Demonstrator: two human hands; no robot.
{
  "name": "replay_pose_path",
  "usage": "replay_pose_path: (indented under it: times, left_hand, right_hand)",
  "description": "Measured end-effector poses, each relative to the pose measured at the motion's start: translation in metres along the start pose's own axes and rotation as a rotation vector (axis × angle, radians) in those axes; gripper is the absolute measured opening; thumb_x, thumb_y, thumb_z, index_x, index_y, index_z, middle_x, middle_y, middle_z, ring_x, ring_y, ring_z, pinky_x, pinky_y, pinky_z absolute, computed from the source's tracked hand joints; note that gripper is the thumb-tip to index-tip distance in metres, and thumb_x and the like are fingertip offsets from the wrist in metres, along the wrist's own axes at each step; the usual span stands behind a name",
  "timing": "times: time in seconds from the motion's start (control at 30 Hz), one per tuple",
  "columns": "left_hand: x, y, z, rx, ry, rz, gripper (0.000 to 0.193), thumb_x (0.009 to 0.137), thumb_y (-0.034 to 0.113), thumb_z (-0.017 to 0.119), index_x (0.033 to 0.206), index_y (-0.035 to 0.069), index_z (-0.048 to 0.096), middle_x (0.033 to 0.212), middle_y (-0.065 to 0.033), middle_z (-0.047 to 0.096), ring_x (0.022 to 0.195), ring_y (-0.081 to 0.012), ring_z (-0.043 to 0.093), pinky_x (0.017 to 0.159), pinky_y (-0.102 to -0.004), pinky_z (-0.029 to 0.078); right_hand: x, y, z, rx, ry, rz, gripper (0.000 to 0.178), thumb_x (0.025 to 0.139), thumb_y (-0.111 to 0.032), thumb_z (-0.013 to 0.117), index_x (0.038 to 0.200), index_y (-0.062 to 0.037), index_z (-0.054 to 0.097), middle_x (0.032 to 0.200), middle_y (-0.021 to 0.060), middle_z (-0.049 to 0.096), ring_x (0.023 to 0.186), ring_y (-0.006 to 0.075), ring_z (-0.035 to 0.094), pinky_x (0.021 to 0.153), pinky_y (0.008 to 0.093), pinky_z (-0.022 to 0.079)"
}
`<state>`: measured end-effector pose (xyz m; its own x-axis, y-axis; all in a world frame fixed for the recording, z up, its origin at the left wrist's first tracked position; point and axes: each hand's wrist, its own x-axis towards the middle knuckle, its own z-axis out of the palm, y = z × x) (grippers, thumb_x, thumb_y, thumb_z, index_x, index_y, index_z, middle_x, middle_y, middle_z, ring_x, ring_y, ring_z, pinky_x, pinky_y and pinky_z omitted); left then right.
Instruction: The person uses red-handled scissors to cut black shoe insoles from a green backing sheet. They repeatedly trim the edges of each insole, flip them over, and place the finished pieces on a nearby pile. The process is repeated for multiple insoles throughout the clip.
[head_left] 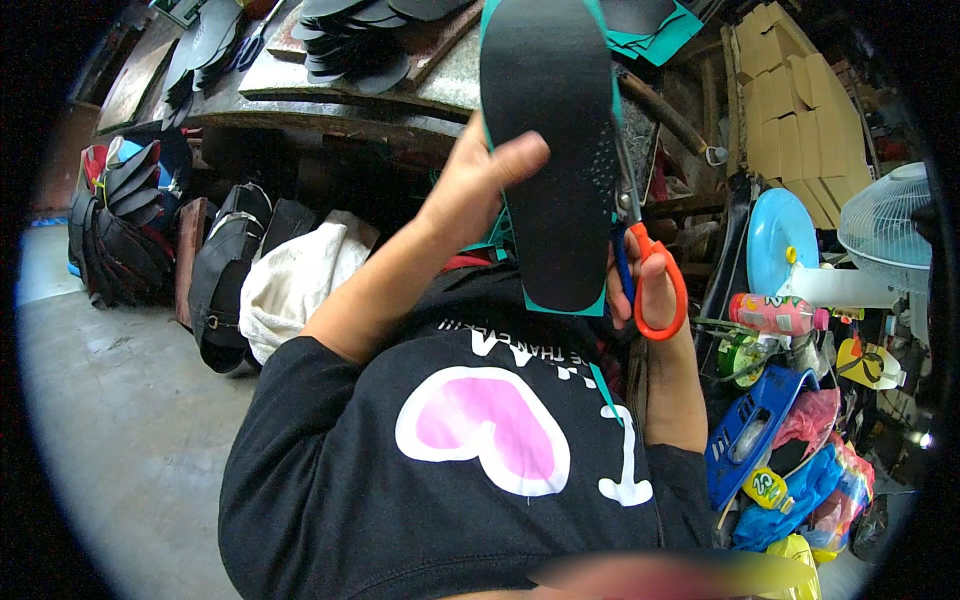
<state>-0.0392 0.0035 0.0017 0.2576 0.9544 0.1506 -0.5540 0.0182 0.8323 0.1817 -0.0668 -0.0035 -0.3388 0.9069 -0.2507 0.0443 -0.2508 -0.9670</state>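
My left hand grips a black shoe insole by its left edge, thumb on top and fingers hidden beneath. Teal sheet material lies against the back of the insole and sticks out in a thin border at its lower end and sides. In my right hand is a pair of scissors with one orange and one blue handle loop. Their blades point up along the insole's right edge; whether they are parted is hard to see. A narrow teal offcut lies against my black shirt.
Stacks of dark soles lie on the worktable ahead, with another pair of scissors at its left. More teal pieces sit at the far right. Bags, cartons, a fan and bottles stand around.
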Motion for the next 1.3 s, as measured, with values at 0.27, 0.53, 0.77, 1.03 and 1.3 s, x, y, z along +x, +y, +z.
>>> replay_pose_path:
  times: [0.27,0.53,0.77,1.03,1.3]
  left_hand:
    - [0.012,-0.012,0.019,0.200,0.116,0.206,0.051,0.085,0.015,0.067,0.123,-0.002,0.038,0.108,-0.0146,0.057,0.094,-0.0191,0.061,0.076,-0.0295,0.055]
    - [0.007,-0.015,0.019,0.120,0.140,0.130,0.054,0.085,0.016,0.067,0.126,-0.002,0.036,0.110,-0.0146,0.056,0.098,-0.0194,0.060,0.082,-0.0304,0.052]
    - [0.002,-0.016,0.016,0.171,0.103,0.058,0.060,0.084,0.017,0.069,0.129,-0.003,0.035,0.113,-0.0152,0.055,0.102,-0.0192,0.057,0.087,-0.0311,0.049]
    - [0.004,-0.012,0.006,0.120,0.021,0.031,0.060,0.082,0.016,0.071,0.129,-0.003,0.038,0.115,-0.0144,0.055,0.102,-0.0187,0.057,0.087,-0.0304,0.049]
    - [0.020,0.001,-0.011,0.194,-0.088,-0.135,0.056,0.081,0.015,0.072,0.126,-0.002,0.044,0.109,-0.0122,0.061,0.094,-0.0179,0.061,0.083,-0.0312,0.051]
  right_hand:
    - [0.012,0.005,0.006,0.257,-0.056,-0.112,0.103,0.080,-0.077,0.033,0.140,0.0065,0.028,0.143,0.0143,0.035,0.132,0.0229,0.034,0.108,0.0352,0.027]
    - [0.014,0.006,0.007,0.173,-0.017,-0.142,0.106,0.075,-0.081,0.033,0.138,0.0040,0.033,0.136,0.0147,0.043,0.124,0.0229,0.044,0.103,0.0347,0.034]
    - [0.020,-0.009,0.006,0.157,-0.070,-0.140,0.108,0.072,-0.085,0.031,0.133,0.0035,0.039,0.103,0.0108,0.061,0.082,0.0139,0.060,0.069,0.0255,0.048]
    - [0.028,-0.027,0.023,0.158,0.043,-0.181,0.107,0.068,-0.088,0.030,0.124,0.0025,0.046,0.064,0.0027,0.056,0.048,0.0085,0.050,0.042,0.0204,0.038]
    - [0.036,-0.023,-0.001,0.131,-0.044,-0.160,0.082,0.072,-0.084,0.031,0.088,-0.0046,0.047,0.043,-0.0012,0.043,0.031,0.0087,0.039,0.032,0.0196,0.034]
